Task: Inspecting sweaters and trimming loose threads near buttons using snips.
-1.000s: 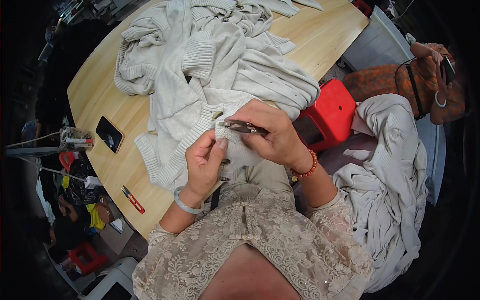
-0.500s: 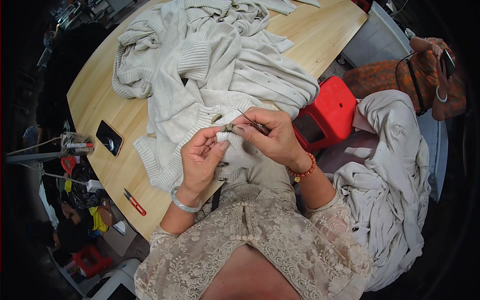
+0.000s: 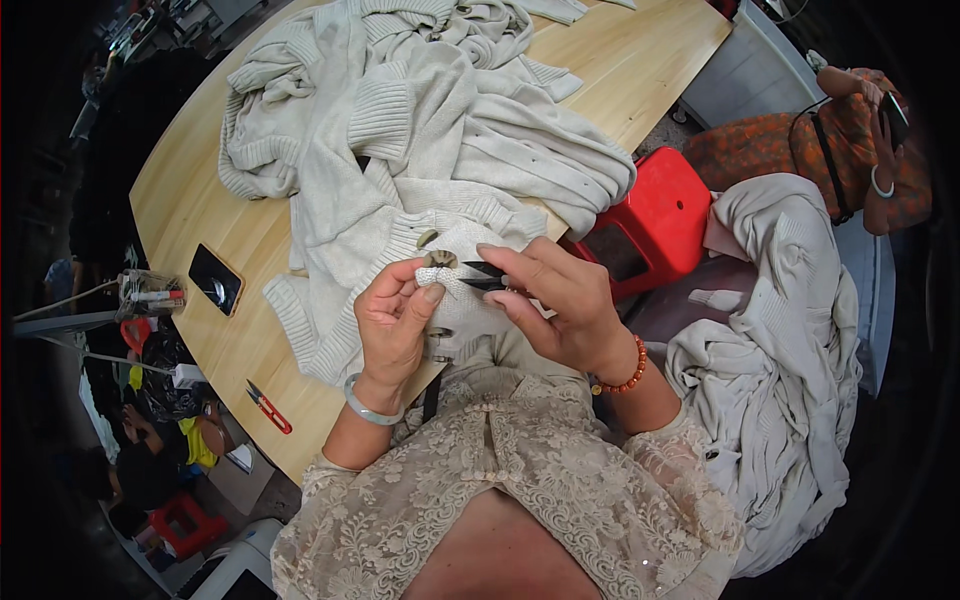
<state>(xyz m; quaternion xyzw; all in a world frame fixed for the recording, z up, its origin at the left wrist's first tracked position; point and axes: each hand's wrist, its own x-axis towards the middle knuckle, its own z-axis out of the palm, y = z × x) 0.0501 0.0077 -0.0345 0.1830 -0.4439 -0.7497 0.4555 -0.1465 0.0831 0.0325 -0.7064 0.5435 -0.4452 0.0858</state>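
Note:
My left hand (image 3: pixel 393 315) pinches a fold of a pale knitted cardigan (image 3: pixel 345 235) between thumb and fingers. A brownish-grey button (image 3: pixel 440 259) sits on that fold, right at the fingertips. My right hand (image 3: pixel 570 305) is closed around dark thread snips (image 3: pixel 484 276). Their blades point left, spread a little apart, close beside the button; whether they touch a thread is too small to tell. Another button (image 3: pixel 427 239) lies just above on the knit, and a further button (image 3: pixel 438 331) shows below, near my lap.
Pale knitwear (image 3: pixel 480 120) is heaped over the wooden table (image 3: pixel 170 200). A phone (image 3: pixel 216 280) and red-handled snips (image 3: pixel 268 406) lie at left. On the right are a red stool (image 3: pixel 665 215), more piled knitwear (image 3: pixel 770 400) and a person in patterned orange clothing (image 3: pixel 770 150).
My right hand has turned and drawn slightly right and down, so the snips now point left at the button. My left hand keeps its pinch on the knit.

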